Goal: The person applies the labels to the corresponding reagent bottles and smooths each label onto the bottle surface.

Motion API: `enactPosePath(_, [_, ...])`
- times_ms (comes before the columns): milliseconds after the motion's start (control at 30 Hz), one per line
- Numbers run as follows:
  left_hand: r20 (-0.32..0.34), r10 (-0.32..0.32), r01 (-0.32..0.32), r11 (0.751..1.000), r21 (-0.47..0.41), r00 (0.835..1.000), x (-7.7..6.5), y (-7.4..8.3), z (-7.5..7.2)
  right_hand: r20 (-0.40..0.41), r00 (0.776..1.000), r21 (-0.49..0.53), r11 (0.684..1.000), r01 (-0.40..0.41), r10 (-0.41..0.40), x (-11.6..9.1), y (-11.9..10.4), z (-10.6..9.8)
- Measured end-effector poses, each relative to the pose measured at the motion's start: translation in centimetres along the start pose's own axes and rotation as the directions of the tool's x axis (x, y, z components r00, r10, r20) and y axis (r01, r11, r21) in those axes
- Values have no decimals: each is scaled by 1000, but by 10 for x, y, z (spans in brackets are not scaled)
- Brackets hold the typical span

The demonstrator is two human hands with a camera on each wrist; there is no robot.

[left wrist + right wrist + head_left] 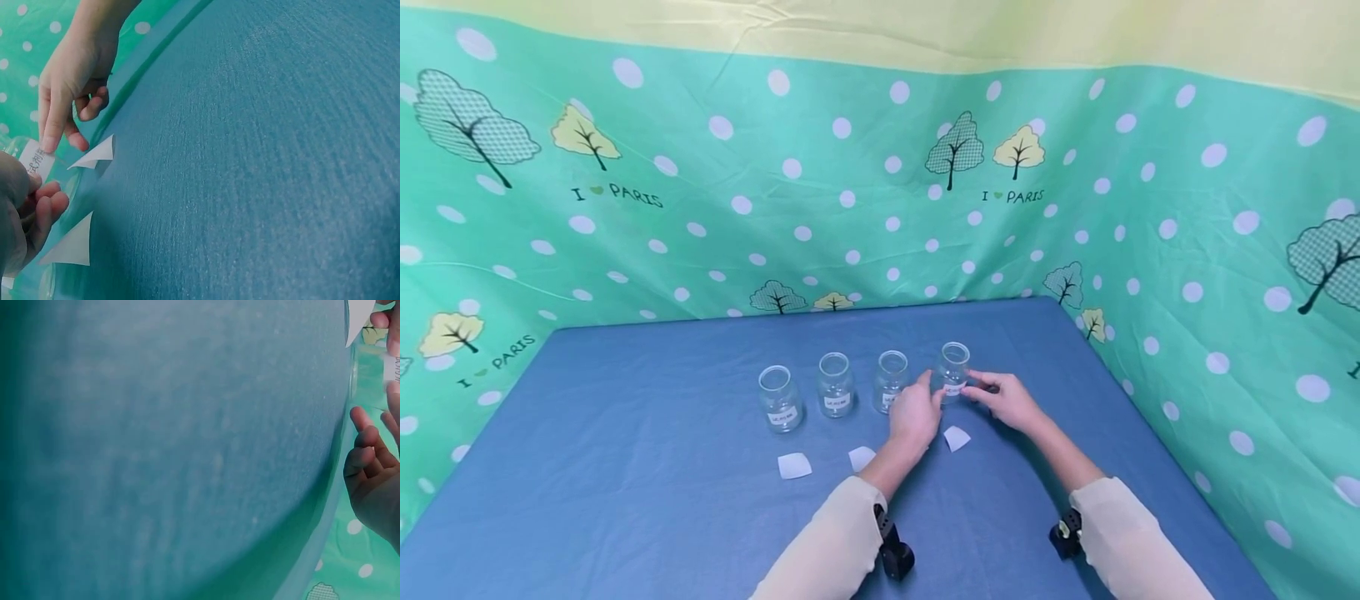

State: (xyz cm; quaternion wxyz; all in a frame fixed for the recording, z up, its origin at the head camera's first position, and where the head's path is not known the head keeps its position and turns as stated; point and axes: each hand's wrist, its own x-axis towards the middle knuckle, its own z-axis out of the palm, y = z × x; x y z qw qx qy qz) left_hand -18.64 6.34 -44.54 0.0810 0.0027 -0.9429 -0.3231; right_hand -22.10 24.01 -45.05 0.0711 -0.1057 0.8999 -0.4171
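Observation:
A clear glass jar stands at the right end of a row of similar jars, with a white printed label on its front. My left hand holds this jar's left side, its thumb at the label's left edge. From the right, my right hand presses the label's right part with extended digits. Its other fingers hang bent below, in the left wrist view. A labelled jar beside the left hand is partly hidden by it. Farther left stand another labelled jar and the leftmost labelled jar.
Curled white paper pieces lie in front of the jars: one at the left, one in the middle and one at the right. A blue cloth covers the table. Green dotted curtains enclose its back and sides.

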Motion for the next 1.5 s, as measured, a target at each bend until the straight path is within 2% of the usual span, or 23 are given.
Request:
enactPosePath(167, [5, -6, 6, 1000, 7, 1000, 0, -1, 0, 38, 999, 33, 999, 3, -5, -2, 0, -2])
enactPosePath(400, [73, -13, 11, 1000, 23, 997, 0, 4, -4, 0, 1000, 39, 999, -6, 6, -3, -4, -3])
enactPosePath(633, [64, 3, -5, 1000, 17, 998, 3, -1, -4, 14, 999, 55, 998, 28, -29, -3, -2, -4])
enactPosePath(867, [59, 7, -7, 1000, 1, 998, 2, -2, -4, 56, 998, 109, 994, 32, -38, -15, -28, -12])
enactPosePath(967, [56, 1, 0, 1000, -10, 998, 0, -2, -5, 56, 998, 99, 994, 36, -41, -15, -28, -12])
enactPosePath(1167, [51, 10, -7, 998, -67, 999, -7, -1, -12, -25, 998, 106, 993, 58, -56, -4, -3, -9])
enactPosePath(1233, [69, 16, -10, 996, -90, 997, -9, -1, -16, -57, 996, 93, 993, 68, -63, -3, 0, -11])
enactPosePath(1333, [101, 36, -25, 994, -111, 994, -12, -3, -26, -91, 993, 80, 994, 76, -68, -5, 1, -15])
enactPosePath(1500, [151, 90, -69, 988, -140, 984, -20, -5, -48, -174, 984, 51, 998, 32, -23, -7, -1, -23])
